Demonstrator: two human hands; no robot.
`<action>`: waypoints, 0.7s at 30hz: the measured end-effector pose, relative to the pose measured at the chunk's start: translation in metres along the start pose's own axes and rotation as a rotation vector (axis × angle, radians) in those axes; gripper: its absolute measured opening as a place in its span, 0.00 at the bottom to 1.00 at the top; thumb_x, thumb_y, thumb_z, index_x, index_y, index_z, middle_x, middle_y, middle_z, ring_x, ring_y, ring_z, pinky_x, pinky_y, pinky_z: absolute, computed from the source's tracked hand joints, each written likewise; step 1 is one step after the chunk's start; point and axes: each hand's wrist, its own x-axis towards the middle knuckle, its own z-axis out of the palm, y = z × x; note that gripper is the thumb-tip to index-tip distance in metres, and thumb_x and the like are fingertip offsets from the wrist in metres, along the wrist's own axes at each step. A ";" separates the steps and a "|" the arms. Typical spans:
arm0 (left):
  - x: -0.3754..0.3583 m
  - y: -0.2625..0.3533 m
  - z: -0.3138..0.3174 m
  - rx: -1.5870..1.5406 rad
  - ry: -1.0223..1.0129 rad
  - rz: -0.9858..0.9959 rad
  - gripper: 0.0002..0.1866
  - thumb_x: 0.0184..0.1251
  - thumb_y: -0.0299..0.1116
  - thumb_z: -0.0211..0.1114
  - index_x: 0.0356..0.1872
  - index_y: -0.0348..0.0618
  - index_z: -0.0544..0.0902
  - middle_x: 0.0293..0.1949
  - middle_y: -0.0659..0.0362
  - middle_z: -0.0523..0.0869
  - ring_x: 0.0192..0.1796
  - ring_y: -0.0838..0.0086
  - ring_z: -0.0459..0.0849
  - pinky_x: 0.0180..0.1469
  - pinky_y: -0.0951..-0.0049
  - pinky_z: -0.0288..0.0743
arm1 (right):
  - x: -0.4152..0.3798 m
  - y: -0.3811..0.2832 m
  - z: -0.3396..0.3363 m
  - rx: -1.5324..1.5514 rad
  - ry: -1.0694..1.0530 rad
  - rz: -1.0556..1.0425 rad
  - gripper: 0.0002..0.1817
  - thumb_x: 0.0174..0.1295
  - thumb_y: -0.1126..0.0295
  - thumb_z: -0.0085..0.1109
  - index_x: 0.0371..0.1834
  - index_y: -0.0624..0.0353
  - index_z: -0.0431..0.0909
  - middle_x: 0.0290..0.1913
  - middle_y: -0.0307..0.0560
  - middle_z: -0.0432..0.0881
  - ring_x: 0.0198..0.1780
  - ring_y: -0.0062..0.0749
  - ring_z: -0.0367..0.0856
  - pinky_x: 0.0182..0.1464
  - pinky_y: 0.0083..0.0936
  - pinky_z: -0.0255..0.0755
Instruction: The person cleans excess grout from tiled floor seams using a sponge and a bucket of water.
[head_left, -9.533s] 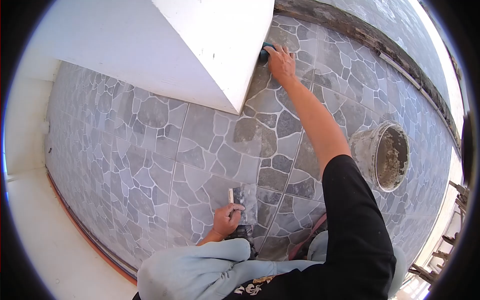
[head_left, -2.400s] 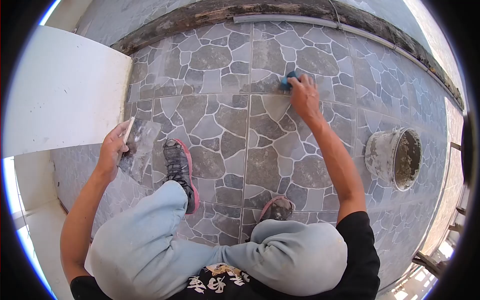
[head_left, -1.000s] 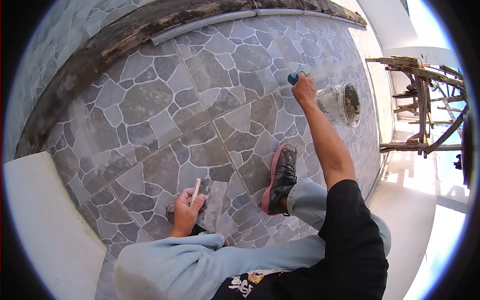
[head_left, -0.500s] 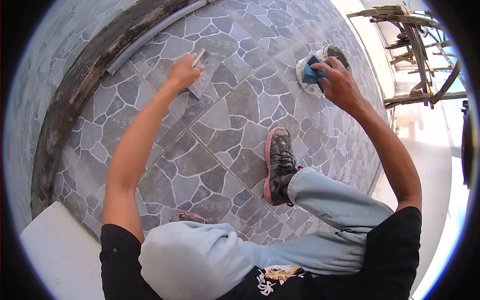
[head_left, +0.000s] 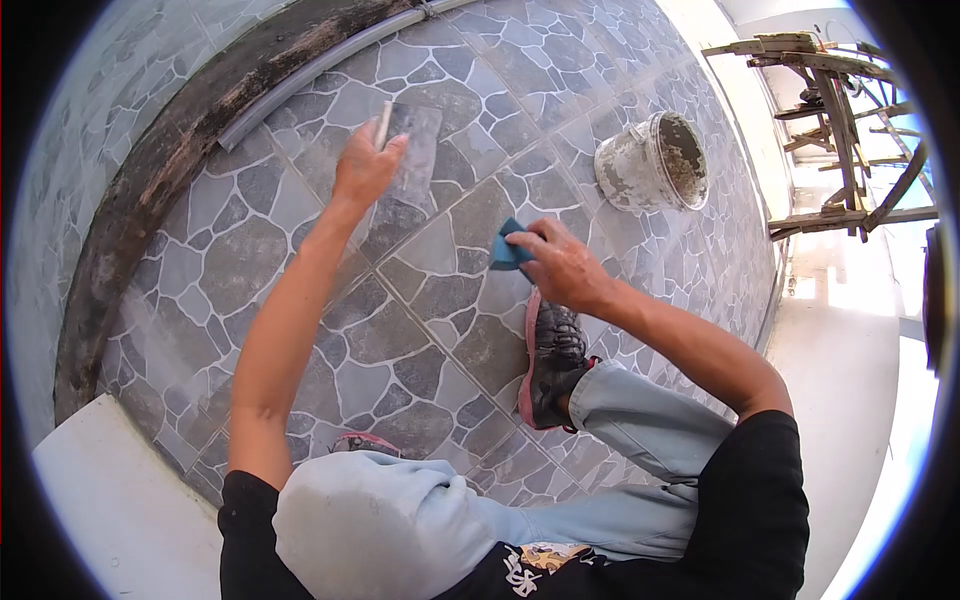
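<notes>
My left hand [head_left: 366, 168] is closed round the pale handle of a flat rectangular trowel [head_left: 418, 150], whose grey blade is held over the stone-patterned tiles [head_left: 430, 300]. Between the thumb and fingers of my right hand [head_left: 566, 268] is a small blue flat pad [head_left: 507, 247], like a scraper; its exact kind I cannot tell. This hand is above the floor, just beyond the toe of my dark shoe [head_left: 553, 350]. To its upper right stands a bucket [head_left: 628, 168] smeared with grey mortar, with more of the paste inside.
A dark weathered beam [head_left: 150, 190] curves along the left, with a grey pipe [head_left: 300, 75] beside it. At the lower left is a white block-like surface [head_left: 110, 500]. Rough wooden framing [head_left: 845, 130] stands at the upper right, near a pale wall [head_left: 840, 340].
My right hand has moved from the bucket leftward and down over the tiles, still with the blue pad. The trowel in my left hand has turned, showing more of its blade.
</notes>
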 end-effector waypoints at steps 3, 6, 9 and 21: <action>-0.052 -0.023 -0.087 -0.314 0.181 0.000 0.11 0.76 0.34 0.64 0.51 0.39 0.82 0.41 0.63 0.86 0.37 0.81 0.80 0.40 0.75 0.74 | 0.001 0.020 0.060 -0.015 -0.308 -0.560 0.18 0.60 0.79 0.58 0.54 0.55 0.80 0.49 0.50 0.77 0.53 0.44 0.81 0.56 0.38 0.78; -0.165 -0.016 -0.137 -0.540 0.230 -0.168 0.12 0.78 0.30 0.62 0.56 0.40 0.78 0.42 0.65 0.85 0.41 0.84 0.81 0.46 0.79 0.76 | 0.062 0.132 0.037 -0.254 0.243 0.010 0.18 0.61 0.81 0.54 0.54 0.58 0.78 0.48 0.57 0.78 0.50 0.54 0.80 0.53 0.44 0.77; -0.295 -0.033 -0.135 -0.651 0.442 -0.374 0.18 0.73 0.28 0.65 0.61 0.38 0.75 0.47 0.61 0.84 0.48 0.81 0.81 0.56 0.77 0.75 | 0.117 0.166 -0.014 -0.478 0.698 0.454 0.20 0.64 0.78 0.55 0.60 0.61 0.77 0.50 0.63 0.77 0.50 0.60 0.78 0.54 0.47 0.74; -0.461 -0.055 -0.013 -0.320 0.664 -0.442 0.17 0.65 0.31 0.70 0.51 0.37 0.80 0.33 0.55 0.87 0.34 0.73 0.82 0.40 0.67 0.78 | 0.109 -0.283 0.242 0.266 -0.127 -0.767 0.25 0.55 0.81 0.59 0.58 0.54 0.85 0.54 0.51 0.78 0.57 0.45 0.77 0.60 0.40 0.70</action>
